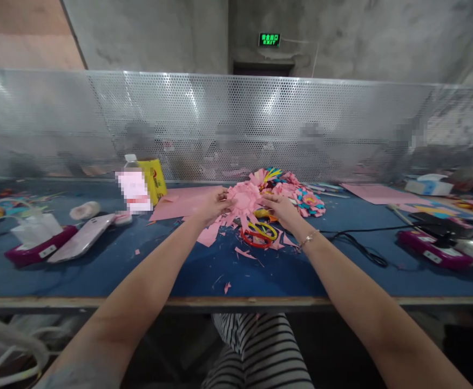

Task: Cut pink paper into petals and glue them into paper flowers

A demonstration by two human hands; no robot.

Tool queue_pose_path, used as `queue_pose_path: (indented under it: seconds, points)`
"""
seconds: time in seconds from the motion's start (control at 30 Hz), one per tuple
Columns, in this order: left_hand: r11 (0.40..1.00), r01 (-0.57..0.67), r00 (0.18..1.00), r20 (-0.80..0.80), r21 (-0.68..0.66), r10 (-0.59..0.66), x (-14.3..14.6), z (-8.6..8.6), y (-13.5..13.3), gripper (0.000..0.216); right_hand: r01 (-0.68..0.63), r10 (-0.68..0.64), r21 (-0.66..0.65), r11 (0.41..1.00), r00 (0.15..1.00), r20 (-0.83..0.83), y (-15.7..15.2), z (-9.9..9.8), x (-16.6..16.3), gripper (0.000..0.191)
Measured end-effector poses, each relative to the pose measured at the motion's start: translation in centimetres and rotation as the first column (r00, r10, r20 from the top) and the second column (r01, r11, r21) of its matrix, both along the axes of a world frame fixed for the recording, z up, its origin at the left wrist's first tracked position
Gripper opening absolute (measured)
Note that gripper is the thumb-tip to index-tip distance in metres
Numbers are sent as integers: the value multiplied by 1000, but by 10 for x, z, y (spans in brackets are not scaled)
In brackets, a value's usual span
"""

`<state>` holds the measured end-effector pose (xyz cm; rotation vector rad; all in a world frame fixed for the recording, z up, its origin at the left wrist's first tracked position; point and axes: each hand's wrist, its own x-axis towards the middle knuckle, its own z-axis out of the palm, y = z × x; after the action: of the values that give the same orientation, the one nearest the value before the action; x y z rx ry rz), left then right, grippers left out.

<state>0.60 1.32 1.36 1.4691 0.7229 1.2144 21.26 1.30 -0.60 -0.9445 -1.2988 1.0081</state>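
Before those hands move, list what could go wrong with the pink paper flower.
The left hand and right hand are at opposite edges of the pink fringed paper flower, so a hard pull might tear it. The red and yellow looped handles, apparently of scissors, lie close by and could snag its fringe.
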Motion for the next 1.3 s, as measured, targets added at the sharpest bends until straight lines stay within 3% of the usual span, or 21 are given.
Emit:
queue_pose_path:
  seconds: [0.37,0.7,1.0,1.3]
  points:
    - [997,-55,997,-59,45,58,1,-4,2,44,-218,216,-13,976,971,-98,-8,2,-9,26]
    - [996,-70,995,-66,53,73,5,-3,0,46,-265,261,-45,963,961,-89,-16,7,-12,25]
    - [993,-69,994,-81,92,76,5,-2,-1,42,-359,321,-104,928,908,-269,-26,18,-10,24]
    - [990,-75,993,-80,116,85,5,-6,4,37,-395,338,-141,908,888,-311,-22,12,-9,26]
